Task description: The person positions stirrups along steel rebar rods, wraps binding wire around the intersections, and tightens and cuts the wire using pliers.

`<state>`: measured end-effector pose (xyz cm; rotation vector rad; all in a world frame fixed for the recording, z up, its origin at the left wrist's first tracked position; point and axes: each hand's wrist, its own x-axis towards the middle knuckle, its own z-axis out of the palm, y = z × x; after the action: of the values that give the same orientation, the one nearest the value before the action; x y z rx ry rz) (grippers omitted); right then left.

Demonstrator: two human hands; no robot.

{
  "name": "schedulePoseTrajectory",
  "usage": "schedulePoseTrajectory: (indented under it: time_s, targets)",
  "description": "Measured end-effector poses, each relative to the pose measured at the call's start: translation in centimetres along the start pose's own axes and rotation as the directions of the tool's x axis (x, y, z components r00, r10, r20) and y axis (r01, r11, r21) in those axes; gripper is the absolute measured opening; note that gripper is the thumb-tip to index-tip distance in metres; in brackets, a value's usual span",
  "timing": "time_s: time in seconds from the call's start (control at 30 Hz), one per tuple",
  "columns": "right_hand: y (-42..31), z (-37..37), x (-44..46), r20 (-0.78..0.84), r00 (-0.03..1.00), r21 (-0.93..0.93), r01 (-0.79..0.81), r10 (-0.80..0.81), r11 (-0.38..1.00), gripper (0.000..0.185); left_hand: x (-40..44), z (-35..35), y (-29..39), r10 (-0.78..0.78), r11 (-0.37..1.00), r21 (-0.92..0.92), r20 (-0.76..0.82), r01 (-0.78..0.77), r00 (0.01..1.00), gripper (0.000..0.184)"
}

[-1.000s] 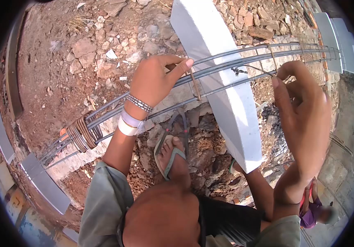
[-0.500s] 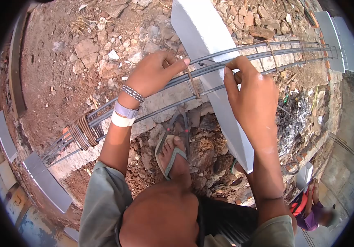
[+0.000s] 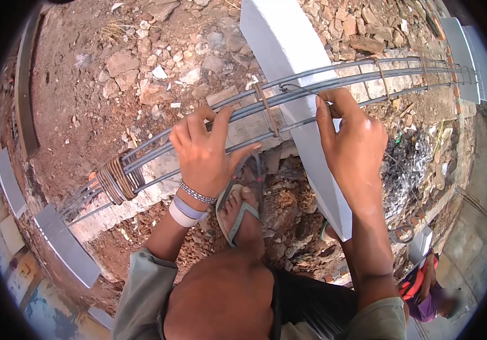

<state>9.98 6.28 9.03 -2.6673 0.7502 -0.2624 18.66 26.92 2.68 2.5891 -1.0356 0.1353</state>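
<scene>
A long rebar cage (image 3: 288, 97) of grey bars and rusty stirrups runs across in front of me. My left hand (image 3: 202, 148) lies over its bars left of a stirrup (image 3: 264, 103), fingers bent round them and thumb stuck out over the lower bar. With thumb and forefinger, my right hand (image 3: 352, 133) pinches the end of a thin dark tie wire (image 3: 293, 88) looped at the upper bars; part of the wire is hidden by the fingers. A pale grey beam-like block (image 3: 305, 141) passes beneath the cage.
Bunched rusty stirrups (image 3: 117, 180) circle the cage's left end. Dark pincers (image 3: 259, 164) appear near my sandalled foot (image 3: 237, 212). Broken stones (image 3: 121, 65) cover the ground behind. A grey block (image 3: 65, 246) lies at left; another person (image 3: 424, 289) is at lower right.
My left hand has moved down and left, away from the stirrup and wire, and turned over the bars. The right hand keeps its pinch, slightly lower.
</scene>
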Motion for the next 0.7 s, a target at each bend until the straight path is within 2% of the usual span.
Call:
schedulePoseTrajectory:
  time_s: [0.2,0.43,0.53,0.63,0.7]
  targets:
    - [-0.2,0.3,-0.1,-0.064,0.996,-0.015,0.060,-0.061,0.998,0.008,0.2,0.7,-0.2,0.007,0.993,-0.118,0.002,-0.007,1.000,0.076]
    - [-0.9,1.3,-0.1,-0.064,0.989,0.015,0.134,-0.133,0.991,0.005,0.5,0.5,-0.2,0.019,0.993,-0.113,0.021,-0.017,1.000,0.073]
    - [-0.6,2.2,0.2,0.004,0.987,0.100,0.162,-0.163,0.982,0.006,0.7,0.4,-0.2,0.022,0.994,-0.112,0.039,-0.017,0.999,0.072]
    - [-0.7,2.9,0.4,-0.014,0.988,0.271,0.153,-0.155,0.951,0.008,0.6,0.5,-0.3,0.018,0.994,-0.109,0.043,-0.013,0.999,0.071]
    - [-0.8,2.7,0.7,0.030,0.989,0.298,0.133,-0.148,0.945,0.008,0.6,0.5,-0.2,0.020,0.993,-0.114,0.037,-0.015,0.999,0.071]
